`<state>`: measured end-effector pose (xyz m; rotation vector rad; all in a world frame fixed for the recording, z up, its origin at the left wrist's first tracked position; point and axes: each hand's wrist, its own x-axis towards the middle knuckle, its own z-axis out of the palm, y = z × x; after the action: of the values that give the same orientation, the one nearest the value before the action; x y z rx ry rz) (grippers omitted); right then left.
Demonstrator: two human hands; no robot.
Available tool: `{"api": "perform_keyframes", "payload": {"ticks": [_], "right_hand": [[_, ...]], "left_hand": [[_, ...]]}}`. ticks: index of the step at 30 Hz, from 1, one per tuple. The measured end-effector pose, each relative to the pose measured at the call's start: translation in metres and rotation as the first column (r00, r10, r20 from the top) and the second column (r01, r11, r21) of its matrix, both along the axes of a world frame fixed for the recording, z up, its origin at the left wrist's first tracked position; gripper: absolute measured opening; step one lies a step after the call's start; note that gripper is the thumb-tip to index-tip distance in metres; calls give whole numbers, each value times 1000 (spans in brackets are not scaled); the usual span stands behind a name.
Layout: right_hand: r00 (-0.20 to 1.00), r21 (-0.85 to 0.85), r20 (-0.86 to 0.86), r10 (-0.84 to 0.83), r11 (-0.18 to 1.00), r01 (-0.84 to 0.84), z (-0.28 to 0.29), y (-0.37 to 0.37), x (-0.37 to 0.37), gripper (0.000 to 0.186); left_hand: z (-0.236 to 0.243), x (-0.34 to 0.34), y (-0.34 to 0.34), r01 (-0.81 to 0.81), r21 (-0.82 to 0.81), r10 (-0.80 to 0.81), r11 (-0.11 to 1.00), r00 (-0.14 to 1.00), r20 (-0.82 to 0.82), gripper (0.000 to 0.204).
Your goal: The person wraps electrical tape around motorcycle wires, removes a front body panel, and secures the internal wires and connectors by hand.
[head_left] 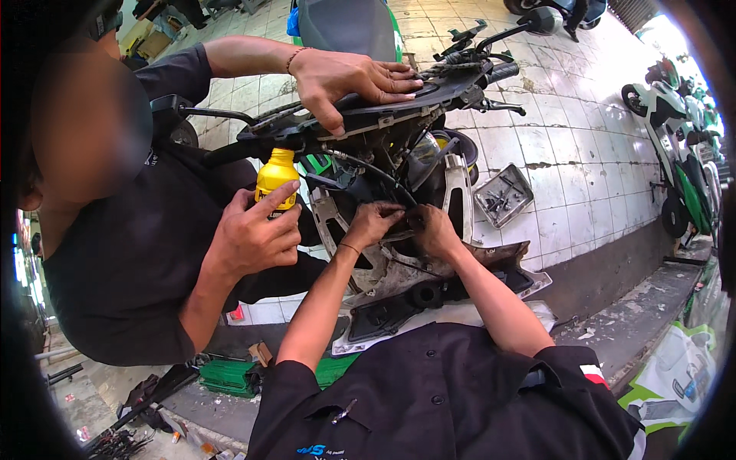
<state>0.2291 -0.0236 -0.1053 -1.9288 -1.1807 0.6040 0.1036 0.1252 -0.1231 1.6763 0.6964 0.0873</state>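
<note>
A motor scooter (387, 146) with its front panels off stands before me, dark cables and parts showing inside its frame. My left hand (373, 224) reaches into the opening, thumb and fingers pinched together near a black cable (399, 190). Close beside it on the right is my right hand (435, 231), fingers curled in at the same spot. What either hand grips is too small and dark to make out. Pale frame panels (458, 195) flank the opening, and a dirty panel (502, 257) lies below my wrists.
At left a co-worker holds a yellow bottle (277, 180) in one hand and rests the other hand (353, 83) on the handlebar cover. A metal tray (504, 197) of small parts lies on the tiled floor. More scooters (675, 146) stand at right, beyond a raised step (613, 261).
</note>
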Motion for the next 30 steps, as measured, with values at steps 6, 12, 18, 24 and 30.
{"api": "perform_keyframes", "payload": {"ticks": [6,12,18,24,30], "right_hand": [[973,-155,-168,-156,979,130,11,-1,1,18],[956,-178,-192,-220,966,186,11,1,8,22],[978,-114,-153,-138,986,122,12,4,16,26],[999,-145,20,-25,989,28,-8,2,10,26],[996,-114,-73,-54,992,45,-2,-1,9,33]], "left_hand": [[9,-1,-1,114,8,-114,993,993,6,21],[11,6,-10,131,458,-208,879,971,121,19],[7,3,-14,66,632,-260,772,940,219,20],[0,0,-10,115,683,-338,722,919,202,19],[-17,-12,-7,180,747,-407,640,904,131,21]]}}
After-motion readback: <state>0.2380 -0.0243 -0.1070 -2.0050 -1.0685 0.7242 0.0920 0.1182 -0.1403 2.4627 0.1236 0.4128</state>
